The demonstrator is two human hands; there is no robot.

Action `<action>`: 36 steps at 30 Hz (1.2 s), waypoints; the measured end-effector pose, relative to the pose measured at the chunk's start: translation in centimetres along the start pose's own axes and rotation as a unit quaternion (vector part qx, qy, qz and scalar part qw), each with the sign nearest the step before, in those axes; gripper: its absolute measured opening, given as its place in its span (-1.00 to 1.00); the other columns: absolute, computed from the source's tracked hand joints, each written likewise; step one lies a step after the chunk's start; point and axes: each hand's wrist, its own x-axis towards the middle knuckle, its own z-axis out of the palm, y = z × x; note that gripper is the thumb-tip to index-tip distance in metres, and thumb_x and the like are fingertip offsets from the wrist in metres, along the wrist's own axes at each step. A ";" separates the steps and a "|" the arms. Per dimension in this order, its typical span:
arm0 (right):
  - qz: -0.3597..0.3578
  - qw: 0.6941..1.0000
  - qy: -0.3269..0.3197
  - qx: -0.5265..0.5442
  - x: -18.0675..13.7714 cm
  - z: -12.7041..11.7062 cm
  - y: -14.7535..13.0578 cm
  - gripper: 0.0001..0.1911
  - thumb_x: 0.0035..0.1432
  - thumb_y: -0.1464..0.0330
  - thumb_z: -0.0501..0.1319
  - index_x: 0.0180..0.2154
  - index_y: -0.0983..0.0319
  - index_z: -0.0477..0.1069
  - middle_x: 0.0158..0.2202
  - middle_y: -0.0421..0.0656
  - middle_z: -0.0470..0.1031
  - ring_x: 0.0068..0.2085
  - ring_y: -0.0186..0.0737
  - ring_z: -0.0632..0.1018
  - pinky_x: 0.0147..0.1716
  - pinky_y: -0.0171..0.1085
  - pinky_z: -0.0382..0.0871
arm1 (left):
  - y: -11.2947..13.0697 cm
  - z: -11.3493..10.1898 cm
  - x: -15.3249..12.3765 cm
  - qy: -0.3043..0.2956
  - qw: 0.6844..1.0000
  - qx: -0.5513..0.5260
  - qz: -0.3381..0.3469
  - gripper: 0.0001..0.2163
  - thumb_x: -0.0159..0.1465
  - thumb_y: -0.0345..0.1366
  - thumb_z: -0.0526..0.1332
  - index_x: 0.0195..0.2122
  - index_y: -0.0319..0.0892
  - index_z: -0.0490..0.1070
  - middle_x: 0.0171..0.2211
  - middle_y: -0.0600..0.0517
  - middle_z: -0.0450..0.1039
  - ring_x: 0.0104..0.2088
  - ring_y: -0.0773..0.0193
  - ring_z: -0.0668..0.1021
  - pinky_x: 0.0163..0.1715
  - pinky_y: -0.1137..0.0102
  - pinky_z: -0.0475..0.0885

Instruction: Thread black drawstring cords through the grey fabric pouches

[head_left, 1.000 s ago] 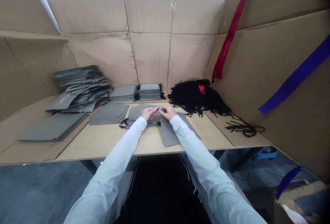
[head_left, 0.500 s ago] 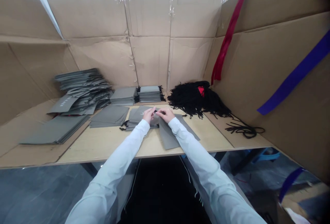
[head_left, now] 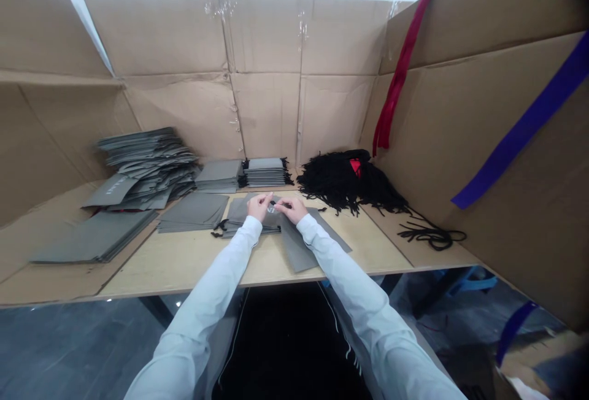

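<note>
Above the middle of the table, my left hand (head_left: 260, 207) and my right hand (head_left: 292, 210) are close together, fingers pinched. A short bit of black cord (head_left: 273, 203) shows between their fingertips; its exact run is too small to follow. A flat grey fabric bag (head_left: 297, 251) hangs down under my right hand and forearm, its lower end towards the table's front edge. Beneath and behind my hands lies a small pile of grey drawstring bags (head_left: 238, 211), the top one with a white print. Black knotted cord ends (head_left: 221, 227) stick out at its left.
Grey bags form a tall heap (head_left: 154, 164), a low stack (head_left: 96, 237) and a fanned pile (head_left: 193, 211) at left. Corded bags (head_left: 265, 173) are stacked at the back. A black cord bundle (head_left: 345, 182) and loose cords (head_left: 435, 235) lie right. Cardboard walls (head_left: 184, 38) surround the table.
My hands have drawn slightly apart, the left one shifting left, with the dark cord still at the fingertips. The whole view has shifted slightly down.
</note>
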 end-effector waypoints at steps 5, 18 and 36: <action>0.004 1.000 0.019 0.006 -0.2 -0.5 0.5 -0.79 -0.08 0.27 0.13 -0.54 0.27 0.41 -0.52 -0.20 0.44 -0.44 -0.33 0.39 -0.39 -0.35 0.18 | -0.7 -1.5 0.9 -0.069 0.961 -0.203 -0.177 -0.51 0.00 0.15 -0.13 -0.76 -0.19 0.11 -0.84 0.15 -0.06 -0.80 0.48 0.11 -0.77 0.51 -0.06; 0.012 1.000 0.025 0.008 0.0 0.0 1.3 -0.80 -0.06 0.33 0.10 -0.47 0.30 0.44 -0.48 -0.16 0.47 -0.43 -0.30 0.42 -0.36 -0.32 0.24 | -1.0 -0.1 -0.4 -0.180 0.949 -0.245 -0.080 -0.59 -0.32 -0.32 0.35 -0.37 -0.28 0.40 -0.40 -0.02 0.43 -0.44 0.34 0.44 -0.37 0.42 0.32; -0.004 0.997 -0.047 -0.066 0.1 -0.4 1.4 -0.82 -0.05 0.37 0.09 -0.41 0.28 0.44 -0.43 -0.15 0.47 -0.38 -0.29 0.43 -0.34 -0.33 0.23 | 0.1 -1.5 -0.5 -0.189 0.979 -0.016 0.071 -0.84 -0.12 -0.25 0.25 -0.48 -0.15 0.47 -0.45 0.00 0.46 -0.40 0.26 0.46 -0.28 0.39 0.33</action>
